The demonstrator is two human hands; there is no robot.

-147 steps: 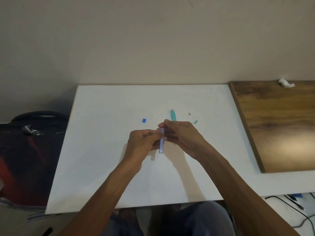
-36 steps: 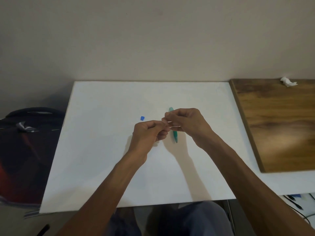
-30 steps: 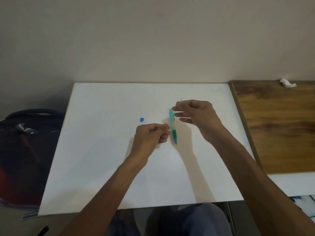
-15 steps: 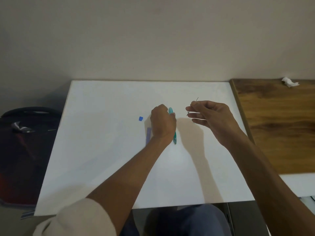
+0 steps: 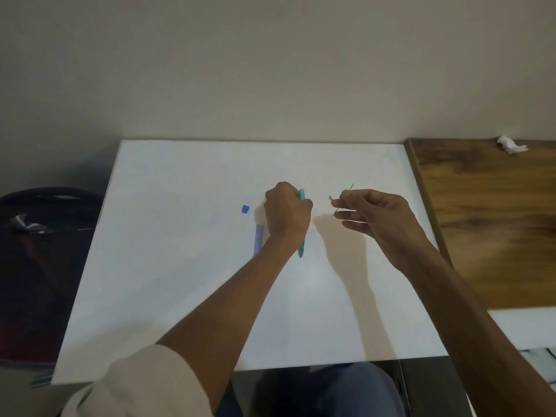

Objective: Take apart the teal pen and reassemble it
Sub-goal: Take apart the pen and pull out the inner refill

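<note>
Since earlier: left hand (image 5: 287, 216) now closed around teal pen (image 5: 301, 224) on tabletop (image 5: 180, 281).
Right hand (image 5: 373, 216), at 3 o'clock: fingers pinch thin rod (image 5: 343, 200); light, brittle-looking, hold mid-length.

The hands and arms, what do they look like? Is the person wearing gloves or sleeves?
No gloves: the left hand and the right hand are both bare, with no rings, watch or markings showing. The left arm has a cream sleeve pushed up near the elbow. The right arm is bare as far as the picture shows.
</note>
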